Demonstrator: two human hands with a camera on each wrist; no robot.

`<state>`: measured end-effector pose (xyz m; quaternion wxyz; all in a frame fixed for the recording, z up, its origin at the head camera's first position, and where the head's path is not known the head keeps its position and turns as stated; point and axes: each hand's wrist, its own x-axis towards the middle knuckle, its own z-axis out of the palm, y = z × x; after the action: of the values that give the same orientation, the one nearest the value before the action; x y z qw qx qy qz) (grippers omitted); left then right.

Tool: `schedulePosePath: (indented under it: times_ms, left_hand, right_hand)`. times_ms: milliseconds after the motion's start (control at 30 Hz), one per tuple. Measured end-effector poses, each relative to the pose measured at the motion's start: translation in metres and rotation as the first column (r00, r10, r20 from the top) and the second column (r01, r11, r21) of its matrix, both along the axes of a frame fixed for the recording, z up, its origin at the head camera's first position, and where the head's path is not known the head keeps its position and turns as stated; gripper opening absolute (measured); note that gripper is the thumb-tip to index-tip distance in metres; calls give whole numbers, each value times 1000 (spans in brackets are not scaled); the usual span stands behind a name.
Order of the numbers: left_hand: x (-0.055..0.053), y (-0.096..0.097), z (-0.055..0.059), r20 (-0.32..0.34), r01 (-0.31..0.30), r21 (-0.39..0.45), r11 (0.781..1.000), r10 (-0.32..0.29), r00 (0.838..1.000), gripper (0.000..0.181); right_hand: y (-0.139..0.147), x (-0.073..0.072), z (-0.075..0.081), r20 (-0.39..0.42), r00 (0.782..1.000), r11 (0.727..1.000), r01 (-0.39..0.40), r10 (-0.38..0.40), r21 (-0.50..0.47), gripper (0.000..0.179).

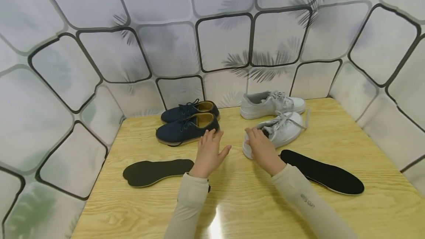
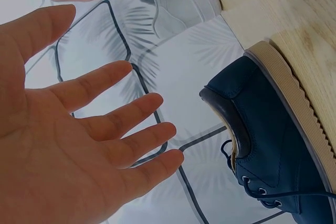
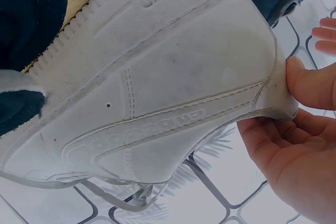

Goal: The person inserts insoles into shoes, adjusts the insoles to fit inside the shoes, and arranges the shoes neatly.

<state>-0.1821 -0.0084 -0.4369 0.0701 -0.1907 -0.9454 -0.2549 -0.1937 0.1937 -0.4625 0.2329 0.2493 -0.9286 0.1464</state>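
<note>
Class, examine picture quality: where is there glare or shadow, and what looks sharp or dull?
Head view: a white glare streak on the table, soft shadow by the right sleeve; left wrist view: muted light, the blue shoe dark but its eyelets distinct; right wrist view: the white shoe greyish, though its stitching shows clearly.

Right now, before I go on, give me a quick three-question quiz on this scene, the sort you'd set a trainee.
1. Which shoe does the right hand grip, and where?
2. True or false: the left hand is gripping a navy shoe.
3. In the head view, what lies on the wooden table right beside the right sleeve? A) a navy shoe; B) a black insole; C) a loose shoelace.

Key:
1. The nearer white shoe, by its heel.
2. False; the left wrist view shows its fingers spread, holding nothing.
3. B.
</note>
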Motion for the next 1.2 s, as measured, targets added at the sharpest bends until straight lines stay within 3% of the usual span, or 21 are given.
schedulePosePath:
  times_ms: [567,1200]
  left_hand:
    - [2,3,0,-6,13,-9,1000,-13,1000,55]
    - [1,3,-2,-32,17,-12,1000,-18,999,54]
  right_hand:
    - [-2,18,-1,-31,998,999,-53,53,1,37]
    - [-5,39,-5,-134,983,992,-121,122,20,41]
